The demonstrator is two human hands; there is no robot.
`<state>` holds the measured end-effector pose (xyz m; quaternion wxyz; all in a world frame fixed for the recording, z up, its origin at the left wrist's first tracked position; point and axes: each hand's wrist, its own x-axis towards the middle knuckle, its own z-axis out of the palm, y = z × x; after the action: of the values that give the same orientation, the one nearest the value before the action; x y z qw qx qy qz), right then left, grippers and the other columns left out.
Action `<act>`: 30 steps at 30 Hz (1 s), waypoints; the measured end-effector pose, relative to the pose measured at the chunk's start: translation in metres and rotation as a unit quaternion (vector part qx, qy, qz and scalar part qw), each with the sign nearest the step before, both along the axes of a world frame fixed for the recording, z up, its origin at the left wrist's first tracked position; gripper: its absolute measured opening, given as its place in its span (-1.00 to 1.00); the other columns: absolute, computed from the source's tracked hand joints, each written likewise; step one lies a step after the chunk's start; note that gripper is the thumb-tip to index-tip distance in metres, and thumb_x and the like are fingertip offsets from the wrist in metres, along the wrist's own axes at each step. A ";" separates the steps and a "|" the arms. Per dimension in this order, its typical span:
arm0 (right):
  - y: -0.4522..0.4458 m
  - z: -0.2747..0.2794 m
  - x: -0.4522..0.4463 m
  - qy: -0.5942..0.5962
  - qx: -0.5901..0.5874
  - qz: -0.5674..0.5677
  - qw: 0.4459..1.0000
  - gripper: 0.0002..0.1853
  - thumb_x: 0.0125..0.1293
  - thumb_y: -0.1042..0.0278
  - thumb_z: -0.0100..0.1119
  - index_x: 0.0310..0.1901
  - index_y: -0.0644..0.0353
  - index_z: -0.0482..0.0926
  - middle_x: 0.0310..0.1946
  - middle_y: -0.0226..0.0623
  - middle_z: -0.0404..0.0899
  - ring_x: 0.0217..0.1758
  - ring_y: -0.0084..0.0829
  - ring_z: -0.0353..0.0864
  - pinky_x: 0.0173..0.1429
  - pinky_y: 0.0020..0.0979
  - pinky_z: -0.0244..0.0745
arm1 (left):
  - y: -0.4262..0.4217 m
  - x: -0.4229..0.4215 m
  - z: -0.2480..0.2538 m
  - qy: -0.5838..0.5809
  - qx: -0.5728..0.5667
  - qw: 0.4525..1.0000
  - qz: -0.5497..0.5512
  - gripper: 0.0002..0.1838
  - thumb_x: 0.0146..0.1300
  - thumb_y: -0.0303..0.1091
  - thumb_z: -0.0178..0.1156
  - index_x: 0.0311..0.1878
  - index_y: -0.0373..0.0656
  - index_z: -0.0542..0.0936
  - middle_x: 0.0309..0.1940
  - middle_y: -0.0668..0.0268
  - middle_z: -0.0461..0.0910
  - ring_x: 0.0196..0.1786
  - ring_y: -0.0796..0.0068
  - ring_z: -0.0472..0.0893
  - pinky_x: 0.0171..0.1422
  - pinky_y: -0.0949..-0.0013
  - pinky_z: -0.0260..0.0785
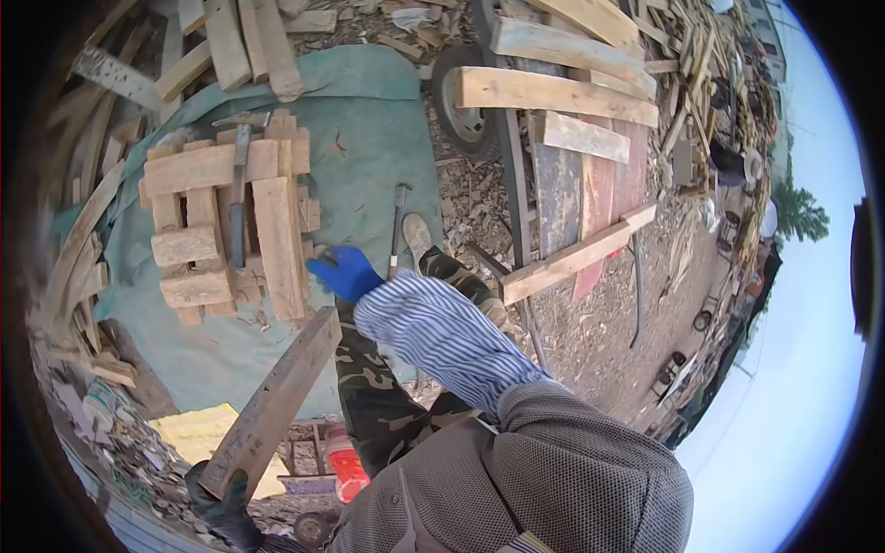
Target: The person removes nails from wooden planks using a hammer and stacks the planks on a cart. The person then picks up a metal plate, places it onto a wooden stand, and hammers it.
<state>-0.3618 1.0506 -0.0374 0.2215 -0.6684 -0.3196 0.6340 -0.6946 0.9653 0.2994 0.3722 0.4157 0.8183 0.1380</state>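
Observation:
My left hand, in a dark glove, grips the lower end of a long wooden plank that slants up to the right. My right hand, in a blue glove below a striped sleeve, reaches beside the right edge of a stack of short boards. Its fingers are partly spread, and I make out nothing held in them. A hammer with a dark grip lies across the stack. Another hammer rests on the green sheet, near my shoe.
A cart with a wheel stands at the upper right, carrying several boards. Scrap wood is piled at the upper left. A red bucket and yellow sheet lie low in view. Wood chips cover the ground.

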 end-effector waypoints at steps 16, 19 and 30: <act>-0.164 0.146 0.306 0.204 0.081 -0.644 0.733 -0.57 0.30 0.49 0.29 0.17 0.43 0.47 0.02 -0.07 0.62 0.02 -0.15 0.67 0.24 -0.12 0.57 | 0.010 0.423 -0.128 -0.426 -0.099 0.897 -0.061 -0.55 0.24 -0.35 0.40 0.14 -0.25 0.50 -0.14 0.33 0.59 -0.02 0.54 0.56 0.10 0.40 0.43; -0.198 0.110 0.479 0.212 0.146 -0.619 0.742 -0.53 0.34 0.36 0.32 0.23 0.32 0.46 0.12 -0.09 0.60 0.19 -0.09 0.61 0.31 0.02 0.52 | 0.010 0.492 -0.174 -0.387 -0.047 0.867 -0.310 -0.45 0.23 -0.30 0.42 0.26 -0.17 0.49 0.04 0.23 0.59 0.03 0.41 0.60 0.15 0.34 0.48; -0.401 0.059 0.441 0.002 -0.060 -0.559 0.827 -0.72 0.42 0.38 0.16 0.10 0.30 0.58 -0.24 -0.13 0.72 -0.29 -0.31 0.75 -0.23 -0.32 0.72 | 0.177 0.711 -0.254 -0.020 0.193 0.754 -0.627 -0.26 0.21 0.09 0.35 0.40 0.01 0.38 0.33 0.15 0.40 0.39 0.16 0.40 0.46 0.18 0.26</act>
<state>0.0788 0.6498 0.0221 0.4985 -0.7433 0.1482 0.4207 0.0164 1.1419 0.0456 0.3032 0.8959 0.3225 0.0372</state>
